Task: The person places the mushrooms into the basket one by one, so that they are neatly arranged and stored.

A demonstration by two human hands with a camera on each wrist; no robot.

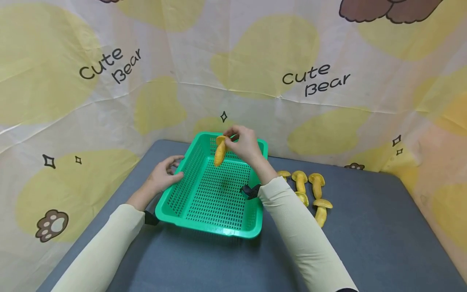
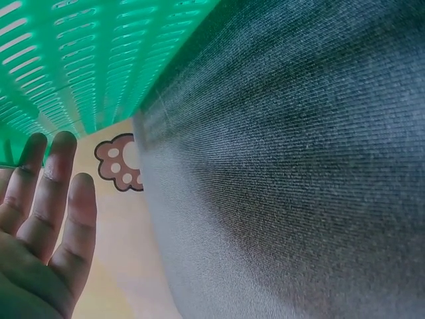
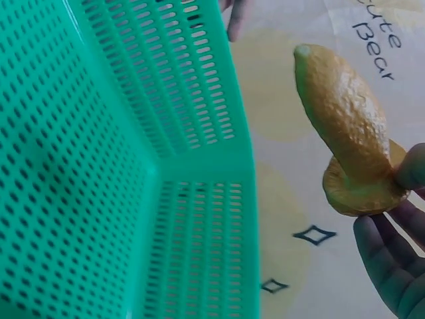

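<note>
A yellow mushroom (image 1: 220,151) hangs stem down over the far part of the green plastic basket (image 1: 209,231). My right hand (image 1: 245,144) pinches it by the cap between thumb and fingers; the right wrist view shows the thick, bumpy stem of the mushroom (image 3: 345,113). My left hand (image 1: 163,175) is at the basket's left side, its thumb near the rim and its fingers outside the wall. In the left wrist view, the fingers of the left hand (image 2: 43,219) are nearly straight beside the slotted wall. No mushroom shows in the basket's visible inside.
Several more yellow mushrooms (image 1: 316,184) lie on the grey table (image 1: 368,227) right of the basket, some partly hidden behind my right forearm. A printed cloth (image 1: 248,52) with bear lettering hangs behind the table.
</note>
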